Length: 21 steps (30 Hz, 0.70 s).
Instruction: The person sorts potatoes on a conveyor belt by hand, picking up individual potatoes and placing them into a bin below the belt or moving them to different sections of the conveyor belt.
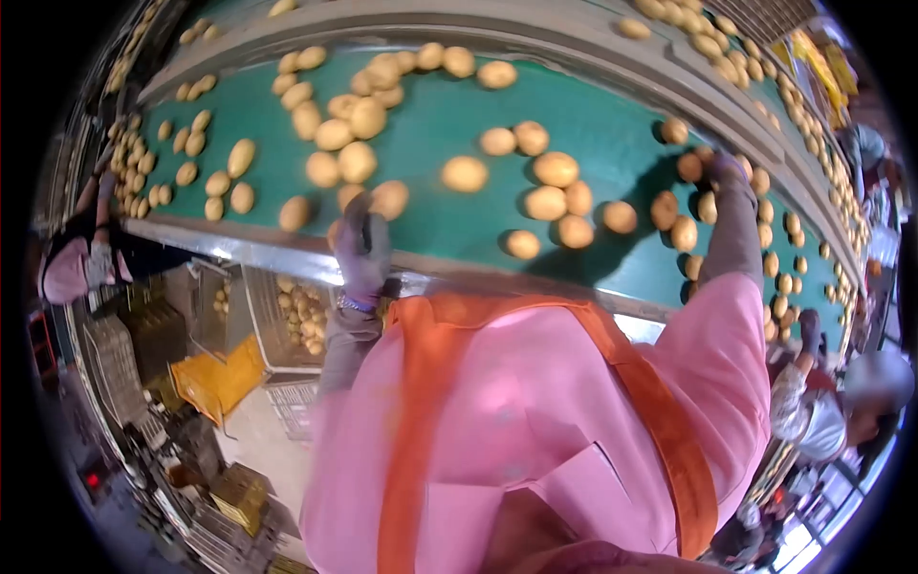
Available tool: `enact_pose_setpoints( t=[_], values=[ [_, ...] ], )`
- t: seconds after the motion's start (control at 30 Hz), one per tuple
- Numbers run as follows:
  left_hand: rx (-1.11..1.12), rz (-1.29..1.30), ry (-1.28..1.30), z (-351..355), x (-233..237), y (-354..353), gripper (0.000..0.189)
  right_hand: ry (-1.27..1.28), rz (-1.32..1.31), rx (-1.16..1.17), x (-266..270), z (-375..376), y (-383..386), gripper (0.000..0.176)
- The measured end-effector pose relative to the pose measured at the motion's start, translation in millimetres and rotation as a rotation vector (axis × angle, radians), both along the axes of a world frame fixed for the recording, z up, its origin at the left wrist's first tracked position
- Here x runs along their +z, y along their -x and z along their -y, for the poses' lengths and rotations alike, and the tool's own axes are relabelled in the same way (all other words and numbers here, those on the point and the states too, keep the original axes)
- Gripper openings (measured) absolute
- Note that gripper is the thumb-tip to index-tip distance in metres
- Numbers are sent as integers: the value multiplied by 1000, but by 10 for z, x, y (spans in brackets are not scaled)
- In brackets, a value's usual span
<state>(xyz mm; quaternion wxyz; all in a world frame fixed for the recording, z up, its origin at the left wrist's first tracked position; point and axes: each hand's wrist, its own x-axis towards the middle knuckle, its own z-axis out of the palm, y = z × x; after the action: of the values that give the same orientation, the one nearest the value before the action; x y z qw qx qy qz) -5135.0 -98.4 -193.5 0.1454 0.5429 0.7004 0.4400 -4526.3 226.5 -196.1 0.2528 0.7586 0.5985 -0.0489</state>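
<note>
Many potatoes (pixel 464 174) lie spread over a green conveyor belt (pixel 430 124). My left hand (pixel 363 251), in a greyish-purple glove, is at the belt's near edge, its fingers pointing at the potatoes beside them; motion blur hides whether it holds one. Farther out to the right, my right hand (pixel 729 170) reaches across the belt close to its far rail, also gloved. Potatoes lie around it, one (pixel 690 167) just to its left. Its fingers are mostly hidden, so their grip cannot be made out.
Below the belt's near metal edge (pixel 239 251) stands a crate (pixel 273 325) with potatoes inside, near a yellow sack (pixel 220 378). One person (pixel 81 263) works at the far left, another (pixel 822 411) at the right. A second belt with potatoes runs beyond the rail.
</note>
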Motion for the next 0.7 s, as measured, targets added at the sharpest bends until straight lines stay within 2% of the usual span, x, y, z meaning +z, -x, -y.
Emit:
enact_pose_setpoints(
  t=[0.03, 0.07, 0.1, 0.13, 0.17, 0.2, 0.23, 0.27, 0.3, 0.33, 0.37, 0.4, 0.47, 0.5, 0.53, 0.57, 0.6, 0.63, 0.67, 0.7],
  values=[
    [16, -149, -107, -2, 18, 57, 27, -32, 32, -57, 33, 130, 21, 51],
    [46, -143, -103, 55, 7, 42, 27, -58, 14, -52, 70, 270, 80, 50],
    [81, 142, -77, 57, -7, 22, 26, -59, -209, -41, 267, 408, 237, 50],
    [109, 423, -55, 52, 70, 68, 26, -430, -361, -125, -308, 207, -280, 48],
    [-59, 474, 19, -24, 191, 173, 26, -575, -526, -87, -189, 304, 108, 47],
    [-103, 555, 83, -43, 100, 172, 29, -716, -696, -46, -9, 503, 703, 46],
    [-209, 805, 262, -137, 302, 111, 33, -652, -852, -47, 192, 692, 1349, 45],
    [-368, 1146, 296, -187, 232, 88, 43, -581, -1007, -56, 439, 937, 2008, 45],
    [-498, 1443, 356, -271, 327, 31, 53, -527, -1289, 193, 585, 1229, 2634, 45],
    [-543, 1711, 349, -308, 303, -20, 56, -228, -1528, 125, 717, 1510, 3148, 48],
    [-588, 1981, 329, -333, 285, -62, 59, -73, -1544, 218, 845, 1729, 3616, 51],
    [-579, 1969, 310, -370, 316, -11, 59, 87, -1552, 320, 909, 1857, 3955, 55],
    [-458, 1916, 637, -393, 369, 304, 50, 61, -1515, 362, 736, 1829, 4352, 57],
    [-563, 2078, 271, -264, 11, 350, 46, 40, -1480, 391, 637, 1780, 4663, 59],
    [-685, 2168, -122, -56, -410, 464, 42, -73, -1303, 520, 510, 1754, 4875, 62],
    [-315, 2066, 120, 67, -164, 762, 41, -120, -1245, 612, 429, 1771, 5062, 57],
    [-392, 2143, 186, 244, 75, 1090, 44, -145, -1106, 838, 150, 1695, 5115, 52],
    [-414, 1890, 26, 408, 16, 1409, 43, -49, -1070, 881, 82, 1710, 5222, 49],
    [-439, 1629, -99, 533, -61, 1740, 42, -111, -1075, 925, 2, 1751, 5316, 48],
    [-141, 1531, -284, 682, -131, 2004, 39, -97, -1070, 925, -48, 1750, 5387, 49]
  ],
)
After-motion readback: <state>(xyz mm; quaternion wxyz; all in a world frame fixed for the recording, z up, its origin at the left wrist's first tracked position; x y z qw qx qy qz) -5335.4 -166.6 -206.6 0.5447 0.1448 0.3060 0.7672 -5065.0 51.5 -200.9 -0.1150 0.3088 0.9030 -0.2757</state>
